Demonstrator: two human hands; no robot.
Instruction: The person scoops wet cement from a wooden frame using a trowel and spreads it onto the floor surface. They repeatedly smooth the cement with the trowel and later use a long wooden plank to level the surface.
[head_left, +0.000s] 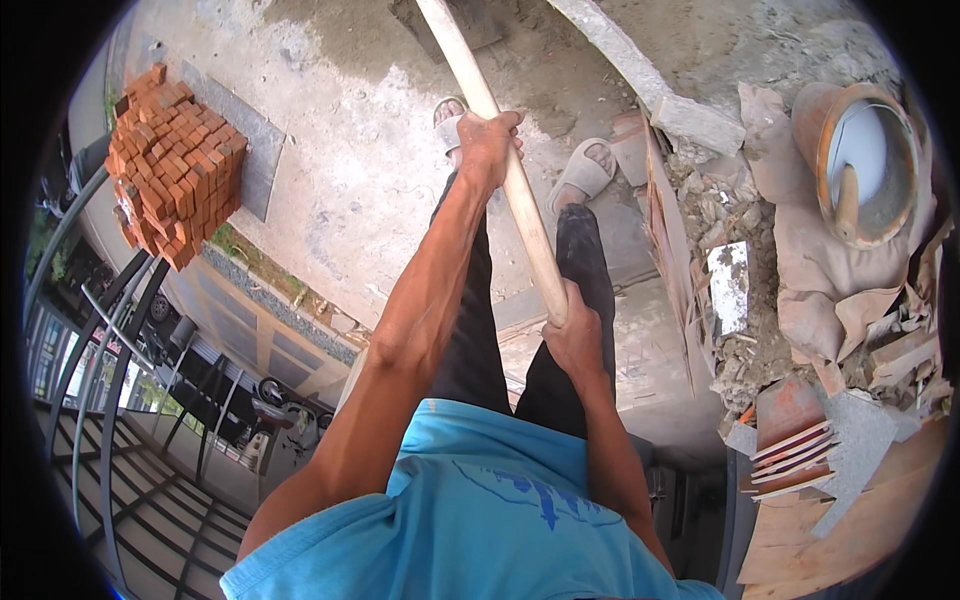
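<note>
A long pale wooden handle [518, 190] slants from the top edge down toward my waist. My left hand [487, 145] is wrapped round it partway along. Lower down, near the handle's end, my right hand [577, 338] grips it too. The handle runs out of the picture at the top, so what it carries there cannot be made out for sure. A dark flat piece [430, 28] lies beside it at the upper edge, partly cut off. Beneath the handle is a rough concrete floor [340, 190], wet and muddy toward the top.
My sandalled feet [585, 175] stand apart. At left is a stack of red bricks [180, 165]; below it, a metal railing [150, 480]. On the right lie rubble [725, 200], torn sacking [800, 240], a round bucket [830, 150] with a wooden-handled tool, and broken tiles [800, 440].
</note>
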